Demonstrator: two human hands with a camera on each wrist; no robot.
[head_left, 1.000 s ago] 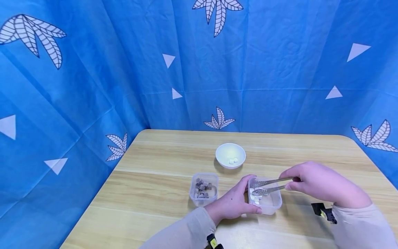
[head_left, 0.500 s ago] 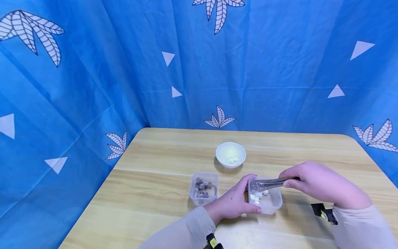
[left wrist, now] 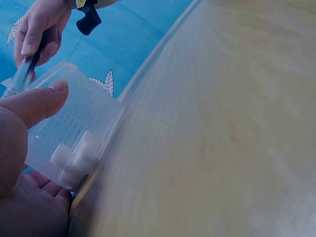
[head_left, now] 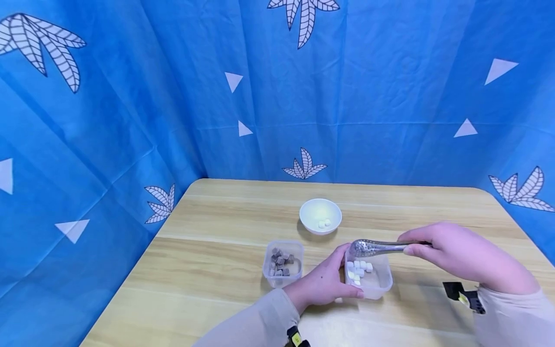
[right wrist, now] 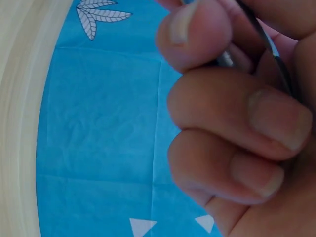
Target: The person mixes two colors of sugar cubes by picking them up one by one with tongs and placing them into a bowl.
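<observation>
My right hand (head_left: 451, 253) grips metal tongs (head_left: 377, 247), squeezed shut and held level just above a clear plastic tub (head_left: 376, 282) of white cubes (head_left: 359, 270). Whether a cube sits between the tong tips I cannot tell. My left hand (head_left: 325, 282) holds that tub by its near-left side, thumb on the rim (left wrist: 34, 106); the tub (left wrist: 74, 133) and its white cubes (left wrist: 74, 155) show in the left wrist view. The right wrist view shows only curled fingers (right wrist: 232, 113) round the thin metal handle.
A second clear tub (head_left: 283, 263) with brown cubes stands just left of my left hand. A white bowl (head_left: 320, 215) with a few white cubes sits farther back on the wooden table (head_left: 208, 270). Blue patterned cloth walls the table on three sides.
The tongs have closed and risen out of the tub, from dipping in among the white cubes to level above its rim. The left hand has stayed on the tub.
</observation>
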